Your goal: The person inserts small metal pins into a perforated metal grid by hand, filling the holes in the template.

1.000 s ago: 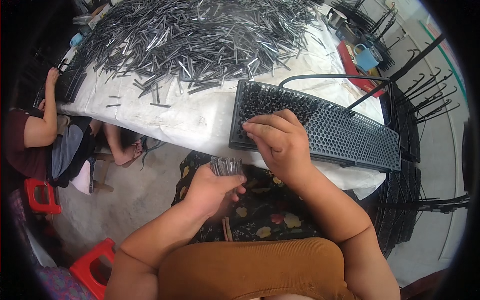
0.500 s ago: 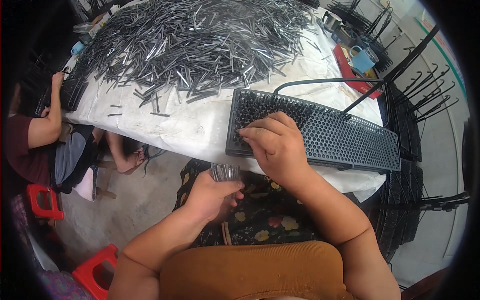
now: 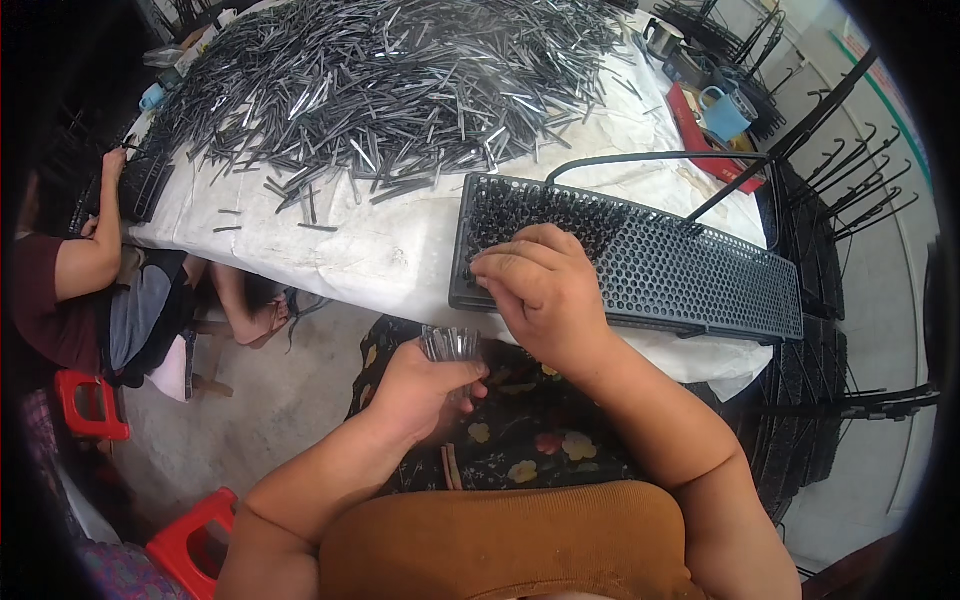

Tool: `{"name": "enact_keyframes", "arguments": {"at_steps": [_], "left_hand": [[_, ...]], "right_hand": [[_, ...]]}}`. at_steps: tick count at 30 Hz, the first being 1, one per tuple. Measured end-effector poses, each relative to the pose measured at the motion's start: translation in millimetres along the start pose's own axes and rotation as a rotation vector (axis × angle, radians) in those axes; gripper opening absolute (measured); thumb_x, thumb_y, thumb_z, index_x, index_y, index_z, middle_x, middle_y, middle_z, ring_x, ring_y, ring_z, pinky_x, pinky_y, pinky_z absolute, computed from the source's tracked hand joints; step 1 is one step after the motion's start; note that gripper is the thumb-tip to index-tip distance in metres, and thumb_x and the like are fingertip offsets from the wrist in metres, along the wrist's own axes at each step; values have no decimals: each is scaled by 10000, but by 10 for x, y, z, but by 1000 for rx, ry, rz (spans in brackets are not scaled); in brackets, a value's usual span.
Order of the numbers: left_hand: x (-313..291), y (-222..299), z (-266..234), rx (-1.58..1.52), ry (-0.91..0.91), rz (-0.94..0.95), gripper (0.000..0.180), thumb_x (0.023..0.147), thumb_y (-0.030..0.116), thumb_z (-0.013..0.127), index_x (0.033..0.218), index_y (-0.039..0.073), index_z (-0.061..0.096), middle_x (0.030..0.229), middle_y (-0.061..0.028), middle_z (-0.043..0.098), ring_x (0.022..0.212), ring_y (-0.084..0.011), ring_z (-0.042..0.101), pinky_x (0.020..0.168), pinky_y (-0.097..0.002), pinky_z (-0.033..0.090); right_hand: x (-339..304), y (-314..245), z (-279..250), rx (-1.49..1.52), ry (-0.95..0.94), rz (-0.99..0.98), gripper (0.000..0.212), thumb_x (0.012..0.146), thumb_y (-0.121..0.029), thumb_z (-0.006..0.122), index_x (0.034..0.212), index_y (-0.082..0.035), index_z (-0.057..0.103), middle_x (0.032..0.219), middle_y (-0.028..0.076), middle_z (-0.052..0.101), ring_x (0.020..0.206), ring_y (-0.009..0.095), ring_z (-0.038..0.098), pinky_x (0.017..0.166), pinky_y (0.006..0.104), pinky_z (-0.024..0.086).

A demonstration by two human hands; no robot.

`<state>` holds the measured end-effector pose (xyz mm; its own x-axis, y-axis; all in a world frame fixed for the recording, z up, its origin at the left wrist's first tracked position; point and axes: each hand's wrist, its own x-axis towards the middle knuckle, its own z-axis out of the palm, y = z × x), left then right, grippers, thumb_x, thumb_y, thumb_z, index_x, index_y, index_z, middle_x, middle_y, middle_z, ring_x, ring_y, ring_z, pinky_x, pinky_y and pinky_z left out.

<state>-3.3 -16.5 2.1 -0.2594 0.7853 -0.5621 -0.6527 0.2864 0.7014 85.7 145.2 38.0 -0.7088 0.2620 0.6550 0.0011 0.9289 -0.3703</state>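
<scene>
A bundle of thin dark strips (image 3: 450,343) stands upright in my left hand (image 3: 418,388), whose fingers and thumb wrap round it above my lap. My right hand (image 3: 550,290) is pinched over the near left part of a black perforated rack (image 3: 705,285). Its fingertips are close to the holes there; whether a strip is between them is too small to tell. Many short dark pieces (image 3: 540,210) stick up from the holes in the rack's left half, while open holes show in its right half. A black bar handle (image 3: 650,156) rises along the rack's far side.
Behind the rack, a large heap of dark strips (image 3: 400,90) covers the white-covered table (image 3: 350,255). A red box (image 3: 700,140) and blue mug (image 3: 727,115) stand at the right. Hooked metal racks (image 3: 850,180) line the right wall. Another person (image 3: 75,270) works at the left, near red stools (image 3: 92,405).
My right hand has shifted very slightly left along the rack, its fingers still pinched. My left hand keeps its hold on the strips in the same place.
</scene>
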Motion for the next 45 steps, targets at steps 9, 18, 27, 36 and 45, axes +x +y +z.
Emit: {"name": "enact_keyframes", "arguments": {"at_steps": [9,18,27,36,45], "left_hand": [[-112,3,18,-30,-82,108,170,804,-2,666,969,-4,626,822,-84,646,652,-176,628,506,-271,495],[-121,25,27,-70,-86,48,187,804,36,699,954,-6,597,806,-119,649,686,-229,655,518,-330,529],[-87,16,55,-55,-76,-13,164,810,41,693,935,-7,597,804,-113,641,694,-228,651,543,-342,539],[-94,6,25,-97,-107,28,172,795,-1,677,949,-6,600,814,-104,642,696,-230,650,538,-339,535],[-132,21,30,-41,-138,91,195,813,7,669,999,-5,612,838,-92,653,695,-177,633,522,-285,507]], "right_hand": [[-171,-348,-229,395,-308,434,173,773,-33,717,937,-23,662,862,78,674,709,178,622,637,273,503],[-186,-154,-270,822,50,781,109,838,4,667,924,-7,601,821,26,677,736,69,617,628,209,499],[-156,36,-127,166,110,221,155,738,4,713,865,-44,637,816,98,671,703,245,636,639,313,515],[-126,-197,-241,-58,-31,4,232,686,-25,747,902,-51,665,879,92,651,801,272,596,698,347,490],[-310,-180,-245,842,-159,798,166,813,-4,689,951,-13,596,784,25,620,688,56,567,600,229,477]]}}
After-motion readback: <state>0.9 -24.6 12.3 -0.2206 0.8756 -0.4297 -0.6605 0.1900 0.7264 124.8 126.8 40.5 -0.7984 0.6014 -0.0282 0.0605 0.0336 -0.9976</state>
